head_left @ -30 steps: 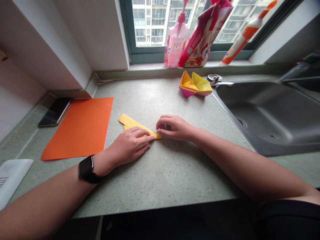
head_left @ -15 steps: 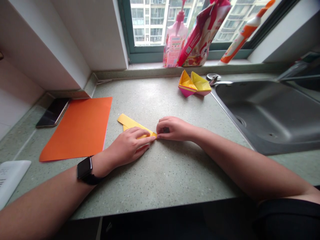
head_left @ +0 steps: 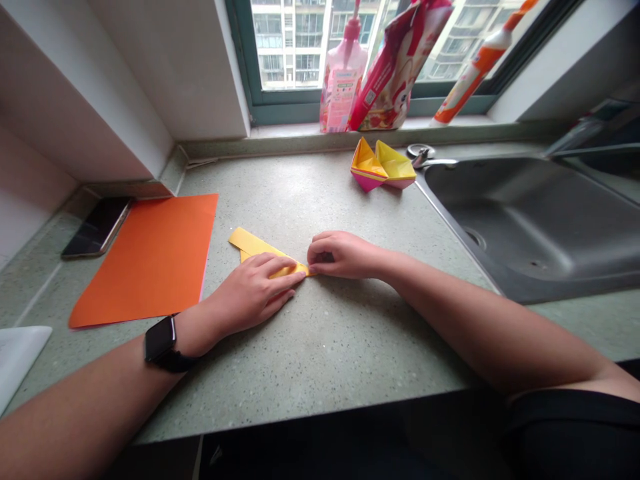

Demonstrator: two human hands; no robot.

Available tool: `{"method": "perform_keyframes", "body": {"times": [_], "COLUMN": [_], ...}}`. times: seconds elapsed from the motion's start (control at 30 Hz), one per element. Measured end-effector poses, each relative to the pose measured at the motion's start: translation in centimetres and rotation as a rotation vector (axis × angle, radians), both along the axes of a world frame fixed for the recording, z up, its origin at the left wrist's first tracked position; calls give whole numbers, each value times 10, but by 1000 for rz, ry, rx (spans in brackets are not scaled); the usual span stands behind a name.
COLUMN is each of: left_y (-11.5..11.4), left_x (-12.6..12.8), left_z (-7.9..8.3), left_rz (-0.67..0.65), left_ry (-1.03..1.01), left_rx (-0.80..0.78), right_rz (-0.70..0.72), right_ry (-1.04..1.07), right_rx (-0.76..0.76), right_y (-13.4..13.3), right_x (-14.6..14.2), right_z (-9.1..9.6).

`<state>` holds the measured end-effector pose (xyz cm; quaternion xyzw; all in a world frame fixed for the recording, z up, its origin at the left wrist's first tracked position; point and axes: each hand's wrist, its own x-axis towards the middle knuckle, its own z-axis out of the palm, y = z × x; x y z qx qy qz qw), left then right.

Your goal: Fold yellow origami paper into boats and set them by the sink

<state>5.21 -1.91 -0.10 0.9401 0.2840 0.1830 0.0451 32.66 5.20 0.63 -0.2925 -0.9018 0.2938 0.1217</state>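
A folded yellow paper strip (head_left: 253,245) lies flat on the green speckled counter (head_left: 320,347). My left hand (head_left: 253,293), with a black watch on its wrist, lies on the strip with fingers stretched out flat, pressing it down. My right hand (head_left: 340,255) has its fingers curled and pinched at the strip's right tip, touching the left fingertips.
An orange sheet (head_left: 150,257) lies to the left, a dark phone (head_left: 95,228) beside it, a white object (head_left: 17,353) at the left edge. A folded yellow-pink paper shape (head_left: 383,165) sits near the steel sink (head_left: 540,220). Bottles and a pouch (head_left: 390,67) stand on the sill.
My right hand has slid a little left and closed onto the strip's right tip. The left hand stays pressed on the paper. The view has shifted slightly.
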Motion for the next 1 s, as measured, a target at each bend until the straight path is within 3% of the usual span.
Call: {"method": "perform_keyframes", "body": {"times": [0.43, 1.0], "left_y": [0, 4], "left_x": [-1, -2], "left_z": [-1, 0], "left_rz": [-7, -17], "left_ry": [28, 27], "left_rx": [16, -8], "right_rz": [51, 106], "right_ry": [15, 68], "right_rx": [-65, 9], "right_y": [3, 5], "right_x": [4, 6], "right_z": [4, -3]}}
